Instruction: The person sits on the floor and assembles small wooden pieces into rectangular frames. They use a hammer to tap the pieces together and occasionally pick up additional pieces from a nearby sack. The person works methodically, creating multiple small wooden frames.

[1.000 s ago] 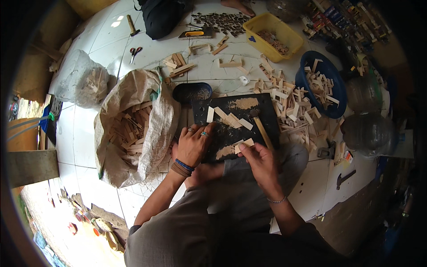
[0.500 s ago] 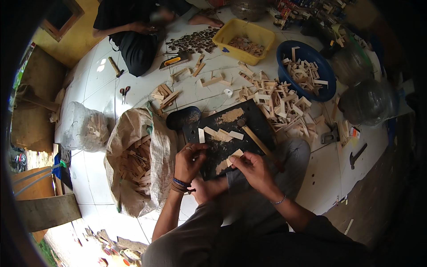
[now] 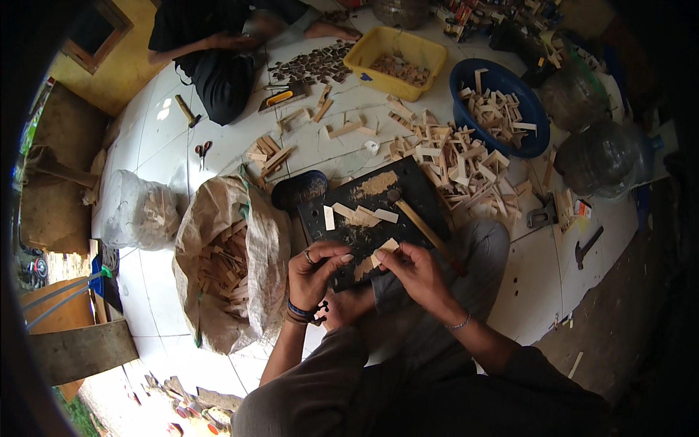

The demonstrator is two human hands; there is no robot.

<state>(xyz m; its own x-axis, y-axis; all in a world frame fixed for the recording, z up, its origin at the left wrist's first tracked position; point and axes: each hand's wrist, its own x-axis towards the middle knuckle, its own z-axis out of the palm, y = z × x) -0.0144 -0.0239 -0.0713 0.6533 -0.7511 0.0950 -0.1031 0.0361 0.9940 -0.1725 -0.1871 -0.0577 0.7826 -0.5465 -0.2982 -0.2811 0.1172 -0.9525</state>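
Observation:
My right hand [image 3: 416, 275] pinches a small pale wood piece [image 3: 386, 251] between thumb and fingers, above the near part of a black board [image 3: 331, 218]. Just left of it, my left hand [image 3: 314, 273] has its thumb and forefinger brought together; whatever they hold, if anything, is too small to make out. Several flat wood strips [image 3: 357, 215] lie on the board, one upright strip [image 3: 329, 218] at their left end. Sawdust [image 3: 375, 185] is heaped on the board's far part. A hammer [image 3: 415, 222] with a wooden handle rests across its right side.
Left of the board stands an open woven sack [image 3: 262, 269] of wood pieces, beside a dark blue tray [image 3: 300, 191]. A heap of wood pieces [image 3: 466, 167], a blue basin [image 3: 535, 146] and a yellow tub [image 3: 408, 87] lie beyond. Another person [image 3: 218, 80] sits at the far left.
My left hand has moved a little right, closer to the wood piece, and its thumb and forefinger have come together. The right hand keeps its hold, shifted only slightly.

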